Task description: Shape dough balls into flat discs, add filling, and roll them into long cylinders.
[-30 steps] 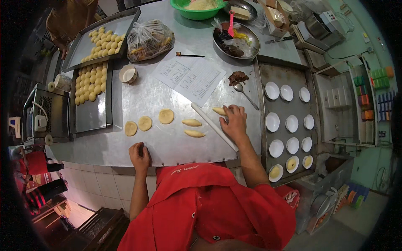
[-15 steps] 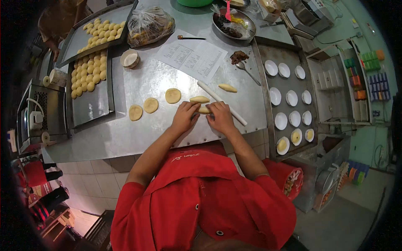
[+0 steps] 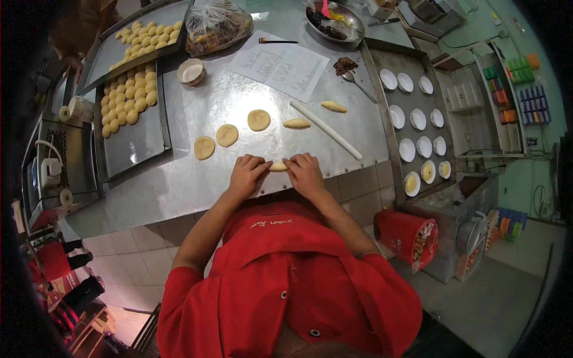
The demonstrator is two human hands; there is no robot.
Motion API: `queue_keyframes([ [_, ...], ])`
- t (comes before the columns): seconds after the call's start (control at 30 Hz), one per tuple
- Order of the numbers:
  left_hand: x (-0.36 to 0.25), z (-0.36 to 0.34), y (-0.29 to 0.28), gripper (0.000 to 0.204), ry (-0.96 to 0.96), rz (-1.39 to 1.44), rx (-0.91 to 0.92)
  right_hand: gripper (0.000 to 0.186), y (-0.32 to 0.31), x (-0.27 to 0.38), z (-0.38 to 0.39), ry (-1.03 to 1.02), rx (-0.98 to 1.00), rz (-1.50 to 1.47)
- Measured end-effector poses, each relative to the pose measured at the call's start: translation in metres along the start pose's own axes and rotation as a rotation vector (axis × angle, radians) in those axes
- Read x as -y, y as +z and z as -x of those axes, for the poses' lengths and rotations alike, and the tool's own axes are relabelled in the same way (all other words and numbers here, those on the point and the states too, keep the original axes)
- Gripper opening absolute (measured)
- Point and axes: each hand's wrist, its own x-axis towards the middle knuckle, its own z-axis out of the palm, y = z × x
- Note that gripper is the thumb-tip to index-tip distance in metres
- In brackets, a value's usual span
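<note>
Near the front edge of the metal table, a small spindle-shaped piece of dough [image 3: 277,166] lies between my hands. My left hand [image 3: 248,175] pinches its left end, and my right hand [image 3: 305,175] pinches the right end; fingertips partly hide both ends. Just beyond, another spindle-shaped dough piece [image 3: 297,123] rests beside a white rolling pin [image 3: 326,129], with a similar dough piece [image 3: 333,107] on the pin's far side. Three flat dough discs form a slanting row to the left: a near disc [image 3: 204,148], a middle disc [image 3: 227,135] and a far disc [image 3: 258,120].
Trays of dough balls [image 3: 128,101] stand at the left. Printed paper [image 3: 277,65], a paper cup [image 3: 191,72], a filled plastic bag [image 3: 218,27], a spoon [image 3: 361,88] by dark filling [image 3: 345,65] and a bowl [image 3: 352,25] lie farther back. A tray [image 3: 399,134] at right holds white cups.
My hands have moved left and nearer the table's front edge with the dough piece. The other spindle-shaped piece now lies apart from them. The whole view has shifted slightly.
</note>
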Motion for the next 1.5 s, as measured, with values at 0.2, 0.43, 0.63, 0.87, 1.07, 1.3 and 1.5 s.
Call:
queue_keyframes([
  [0.2, -0.007, 0.001, -0.005, 0.037, -0.105, 0.052, -0.131, 0.038, -0.008, 0.007, 0.001, 0.154, -0.084, -0.076],
  [0.43, 0.004, 0.004, 0.000, 0.029, -0.028, 0.028, -0.036, 0.030, 0.002, -0.007, -0.001, 0.067, 0.053, -0.057],
  [0.63, 0.002, 0.006, -0.010, 0.031, -0.018, 0.039, -0.055, 0.022, 0.000, -0.008, 0.002, 0.080, 0.025, -0.179],
  [0.87, 0.003, 0.021, -0.016, 0.036, -0.098, -0.102, -0.062, 0.025, 0.001, -0.001, -0.010, 0.001, 0.047, -0.072],
  [1.07, -0.033, 0.016, -0.013, 0.053, -0.158, -0.078, -0.156, 0.055, 0.001, 0.023, 0.006, 0.048, 0.020, -0.162],
  [1.3, -0.024, 0.012, 0.026, 0.089, -0.212, -0.184, 0.262, 0.085, 0.036, 0.027, -0.006, 0.065, 0.318, -0.087],
  [1.5, -0.006, -0.017, 0.018, 0.091, -0.274, -0.239, 0.208, 0.089, 0.041, 0.016, -0.034, 0.136, 0.258, 0.045],
])
